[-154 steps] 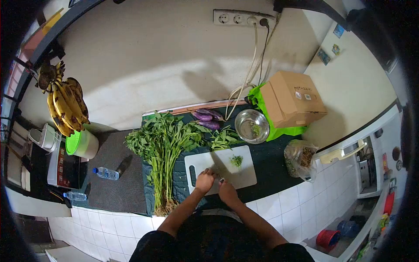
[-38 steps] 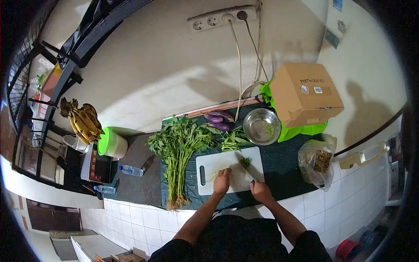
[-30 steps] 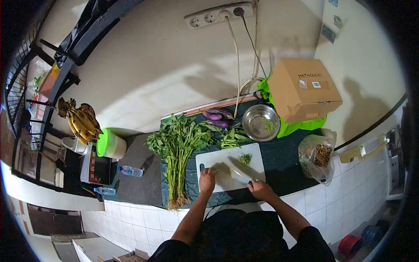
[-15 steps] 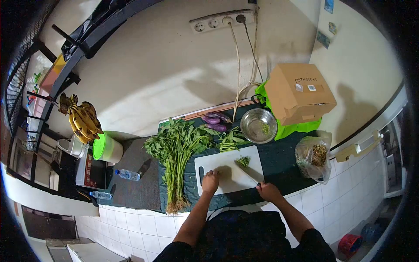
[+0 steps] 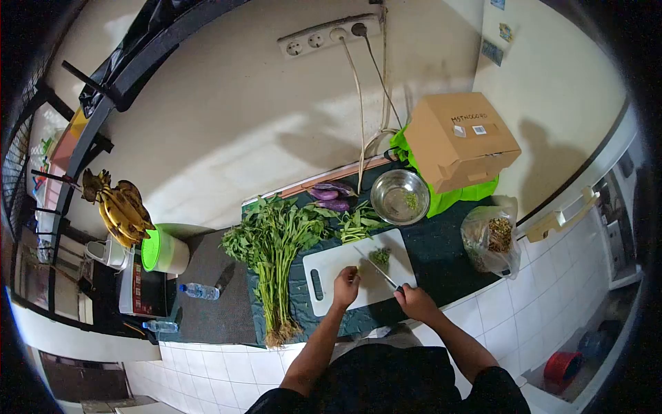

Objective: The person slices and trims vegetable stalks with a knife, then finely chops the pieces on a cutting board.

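Observation:
My right hand (image 5: 416,302) grips a knife (image 5: 385,274) by its handle, the blade slanting up and left over the white cutting board (image 5: 329,261). Beside the blade lies a small heap of chopped greens (image 5: 380,257). My left hand (image 5: 346,287) is over the board's middle, left of the knife, with its fingers curled together; whatever they may hold is hidden. Behind the board are cut green stems (image 5: 356,226) and a steel bowl (image 5: 400,198) with some chopped greens inside. A large bunch of leafy greens with roots (image 5: 276,276) lies left of the board.
Purple eggplants (image 5: 334,196) lie by the wall. A cardboard box (image 5: 465,141) on a green bag (image 5: 455,196) and a plastic bag of food scraps (image 5: 493,238) are at the right. Left are a water bottle (image 5: 200,291), a green-lidded tub (image 5: 165,252) and hanging bananas (image 5: 123,212).
My left hand has moved from the board's left side towards its middle, nearer the knife. The knife has shifted slightly and its blade is more upright. The whole view has shifted a little.

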Demonstrator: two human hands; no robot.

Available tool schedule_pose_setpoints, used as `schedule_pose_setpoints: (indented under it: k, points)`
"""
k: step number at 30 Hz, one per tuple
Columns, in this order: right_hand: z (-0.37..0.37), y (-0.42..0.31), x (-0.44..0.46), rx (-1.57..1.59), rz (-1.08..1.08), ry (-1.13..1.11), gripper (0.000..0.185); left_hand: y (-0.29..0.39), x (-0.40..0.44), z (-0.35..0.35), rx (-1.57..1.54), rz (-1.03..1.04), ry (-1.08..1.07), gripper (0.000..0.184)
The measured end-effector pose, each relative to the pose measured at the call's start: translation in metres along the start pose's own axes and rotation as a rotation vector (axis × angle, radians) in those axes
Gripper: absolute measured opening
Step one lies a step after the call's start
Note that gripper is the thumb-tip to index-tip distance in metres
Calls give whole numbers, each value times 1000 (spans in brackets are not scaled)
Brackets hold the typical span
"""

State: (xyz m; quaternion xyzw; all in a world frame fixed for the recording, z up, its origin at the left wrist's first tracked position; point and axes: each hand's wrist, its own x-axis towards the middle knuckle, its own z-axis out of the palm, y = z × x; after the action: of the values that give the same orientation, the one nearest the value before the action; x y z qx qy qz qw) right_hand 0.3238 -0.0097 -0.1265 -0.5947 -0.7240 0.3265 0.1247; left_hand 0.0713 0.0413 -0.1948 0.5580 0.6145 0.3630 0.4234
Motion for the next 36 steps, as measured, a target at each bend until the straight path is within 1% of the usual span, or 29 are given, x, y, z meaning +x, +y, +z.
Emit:
schedule_pose_setpoints:
  k: [2,4,6,7,9,10,12,13,14,15,17,18,19,20,21,23,24,25,27,28,30,31,33,34,36]
  points:
    - [-7,-8,-2,42,-19,46,39,-1,-3,-2,1,-14,-17,26]
    - [-11,-13,-3,65,-28,53,37,5,-4,-7,-2,-22,-23,25]
    - [-12,-16,-1,84,-47,66,35,13,-2,-15,-206,-178,-131,19]
    - [-13,-17,1,77,-46,41,35,19,-1,-17,-209,-170,-127,19]
    - [-16,-24,4,71,-45,13,34,34,-10,-24,-496,-195,-119,15]
    - [-24,-34,4,72,-34,-9,34,48,-17,-29,-496,-195,-115,15]
    - [-42,-51,5,68,-31,-25,34,76,-26,-41,-629,-167,-102,15]
    - [-53,-60,4,70,-107,22,36,80,-27,-44,-630,-159,-99,15]
    - [-64,-69,3,73,-180,69,38,83,-30,-48,-726,-164,-116,15]
    - [-77,-79,1,70,-183,71,38,87,-33,-52,-821,-171,-135,14]
    - [-101,-101,-2,150,-229,70,34,113,-40,-65,-802,-176,-121,17]
    - [-108,-113,-5,147,-235,70,34,132,-44,-74,-751,-141,-132,20]
    - [-113,-125,-8,216,-249,167,30,147,-48,-81,-698,-106,-140,23]
    - [-117,-136,-10,286,-264,264,25,157,-52,-85,-742,-110,-147,27]
    - [-120,-143,-11,285,-272,259,25,163,-54,-87,-743,-107,-139,27]
    - [-125,-157,-15,529,-5,130,29,172,-59,-91,-878,-217,-117,26]
    - [-129,-164,-17,556,30,114,31,183,-60,-92,-919,-220,-89,24]
    - [-133,-169,-18,556,28,111,31,185,-59,-91,-919,-220,-85,24]
    - [-140,-176,-23,709,102,10,34,188,-58,-89,-943,-119,-96,19]
    - [-145,-181,-27,709,107,9,34,192,-58,-88,-943,-124,-97,19]
    - [-151,-191,-34,1007,106,-96,39,202,-58,-85,-969,-142,-77,16]
    - [-151,-194,-35,1007,111,-91,39,208,-58,-83,-971,-146,-83,16]
    - [-150,-196,-37,1125,38,-81,43,216,-58,-78,-1082,-157,-61,16]
    - [-149,-192,-35,1117,-1,-96,44,216,-58,-76,-1082,-158,-66,16]
    - [-149,-190,-33,1108,-32,-104,45,216,-59,-73,-1105,-79,-120,16]
